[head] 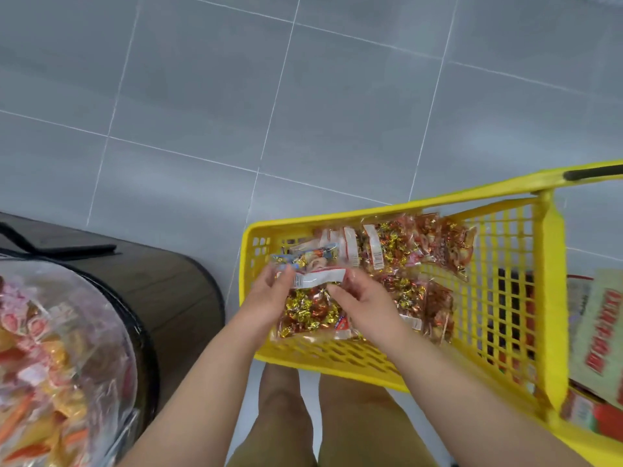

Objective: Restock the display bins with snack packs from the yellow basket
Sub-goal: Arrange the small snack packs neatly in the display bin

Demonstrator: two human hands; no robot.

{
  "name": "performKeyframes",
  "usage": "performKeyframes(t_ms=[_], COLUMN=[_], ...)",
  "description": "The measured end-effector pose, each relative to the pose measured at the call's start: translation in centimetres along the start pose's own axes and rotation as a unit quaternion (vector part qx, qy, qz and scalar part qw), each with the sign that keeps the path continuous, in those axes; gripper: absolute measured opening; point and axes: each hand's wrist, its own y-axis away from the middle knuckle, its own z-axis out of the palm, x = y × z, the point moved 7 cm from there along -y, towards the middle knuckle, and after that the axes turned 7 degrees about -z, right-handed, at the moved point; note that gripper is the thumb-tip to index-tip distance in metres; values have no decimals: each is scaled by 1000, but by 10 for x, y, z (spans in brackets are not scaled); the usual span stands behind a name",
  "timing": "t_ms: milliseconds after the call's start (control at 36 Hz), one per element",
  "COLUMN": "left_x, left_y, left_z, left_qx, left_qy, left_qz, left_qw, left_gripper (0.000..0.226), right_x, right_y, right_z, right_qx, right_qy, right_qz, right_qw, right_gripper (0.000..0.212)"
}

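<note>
Both hands are clamped on one pack (310, 310): left hand (269, 293) pinches its white label end, right hand (362, 298) grips the 3 o'clock side. Lift by the label, level, so neighbours don't drag out. The pack is still in the basket (549, 264), at 4 o'clock, among more candy packs (421, 244). The bin (150, 358) at 8 o'clock holds mixed packs.

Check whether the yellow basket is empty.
No, several snack packs lie in the yellow basket, and the left hand and right hand hold a gold-candy pack.
</note>
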Motion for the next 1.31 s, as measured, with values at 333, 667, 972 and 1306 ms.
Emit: performKeyframes(t_ms=[333, 667, 972, 1306], left_x=[-19, -29, -41, -65], left_y=[-12, -9, 0, 41], left_z=[-6, -12, -42, -75], left_qx=[28, 28, 76, 160], left_qy=[39, 11, 26, 167], left_qz=[-24, -21, -13, -22], left_qw=[999, 999, 997, 973], left_gripper=[57, 81, 54, 47], right_x=[108, 115, 121, 53], right_y=[0, -16, -29, 1], right_z=[-57, -42, -37, -33], right_qx=[146, 10, -117, -118], right_qy=[116, 470, 457, 208], right_qz=[228, 157, 99, 6], right_qw=[956, 868, 876, 971], right_gripper=[67, 74, 93, 24])
